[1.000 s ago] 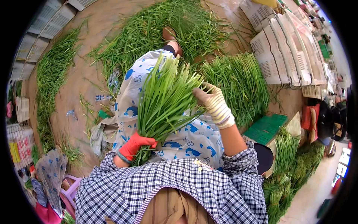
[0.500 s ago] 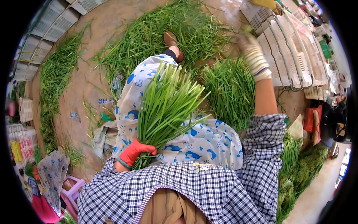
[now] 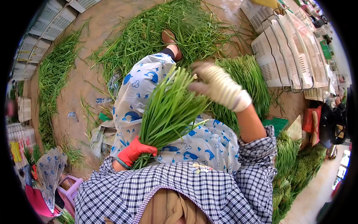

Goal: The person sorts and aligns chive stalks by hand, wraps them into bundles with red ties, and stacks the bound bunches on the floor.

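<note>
A thick fanned bunch of garlic chives (image 3: 169, 108) rises from my lap. My left hand (image 3: 138, 152), in a red glove, is closed around its lower end. In a cream striped glove with darker fingers, my right hand (image 3: 220, 86) is at the upper right tips of the bunch. Its thumb and fingers look apart, though blurred; whether they touch the tips is unclear. A dense pile of chives (image 3: 246, 80) lies just beyond that hand. Under the bunch, a clear plastic apron (image 3: 130, 100) with blue prints covers my legs.
Loose green leaves (image 3: 149, 30) are strewn on the wet floor around my shoe (image 3: 168, 37). White plastic crates (image 3: 283, 52) stand at the right, and more crates (image 3: 50, 22) line the left. A purple stool (image 3: 71, 188) is at lower left. More chives (image 3: 289, 153) lie at lower right.
My right hand has come from the upper right, past the chive pile, in to the tips of the bunch. My left hand keeps its hold with little movement.
</note>
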Action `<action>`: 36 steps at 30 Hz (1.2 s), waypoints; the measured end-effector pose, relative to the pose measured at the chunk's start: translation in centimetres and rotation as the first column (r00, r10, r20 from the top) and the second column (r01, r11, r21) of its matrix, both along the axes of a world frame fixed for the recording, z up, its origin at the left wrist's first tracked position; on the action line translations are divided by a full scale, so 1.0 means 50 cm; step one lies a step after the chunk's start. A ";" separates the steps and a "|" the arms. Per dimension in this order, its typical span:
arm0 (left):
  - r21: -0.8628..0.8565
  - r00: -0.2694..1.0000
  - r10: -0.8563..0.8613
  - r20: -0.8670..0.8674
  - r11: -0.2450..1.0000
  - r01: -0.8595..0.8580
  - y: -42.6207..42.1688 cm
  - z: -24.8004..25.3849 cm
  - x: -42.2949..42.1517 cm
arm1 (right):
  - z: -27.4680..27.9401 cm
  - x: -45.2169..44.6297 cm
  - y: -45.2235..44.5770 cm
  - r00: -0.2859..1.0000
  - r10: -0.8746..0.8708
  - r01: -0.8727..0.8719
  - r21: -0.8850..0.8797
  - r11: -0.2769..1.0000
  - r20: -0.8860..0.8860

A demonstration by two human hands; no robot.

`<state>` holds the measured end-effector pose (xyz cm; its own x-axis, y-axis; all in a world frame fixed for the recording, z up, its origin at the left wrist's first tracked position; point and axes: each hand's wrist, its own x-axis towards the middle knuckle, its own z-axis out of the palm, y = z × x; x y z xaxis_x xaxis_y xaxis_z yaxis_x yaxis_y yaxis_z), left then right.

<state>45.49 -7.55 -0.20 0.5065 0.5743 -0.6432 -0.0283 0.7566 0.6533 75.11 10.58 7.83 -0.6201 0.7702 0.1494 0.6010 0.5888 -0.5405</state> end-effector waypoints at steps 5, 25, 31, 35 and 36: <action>-0.002 0.996 0.094 0.008 0.996 -0.094 -0.004 0.033 0.026 | -0.061 0.076 0.125 0.928 -0.333 0.160 -0.632 0.758 -0.165; -0.161 0.856 0.260 0.448 0.965 -0.208 -0.020 -0.042 -0.008 | -0.221 0.143 -0.161 0.267 -0.548 -0.538 -0.594 0.598 -0.793; -0.088 0.892 0.173 0.417 0.985 -0.150 -0.021 -0.041 -0.002 | -0.069 0.016 -0.116 0.769 -0.437 0.424 -0.140 0.895 -0.467; -0.143 0.878 0.261 0.401 0.965 -0.222 -0.030 -0.029 0.002 | -0.055 -0.041 -0.088 0.953 -0.242 0.295 0.371 0.880 -0.182; -0.139 0.876 0.269 0.401 0.963 -0.231 -0.034 -0.030 0.002 | -0.037 -0.045 -0.103 0.955 -0.232 0.286 0.374 0.882 -0.184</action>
<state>45.60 -9.27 -1.71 0.5831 0.6703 -0.4590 -0.4767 0.7398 0.4748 72.86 5.43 5.96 -0.3604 0.7618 0.5383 0.7017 0.6017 -0.3816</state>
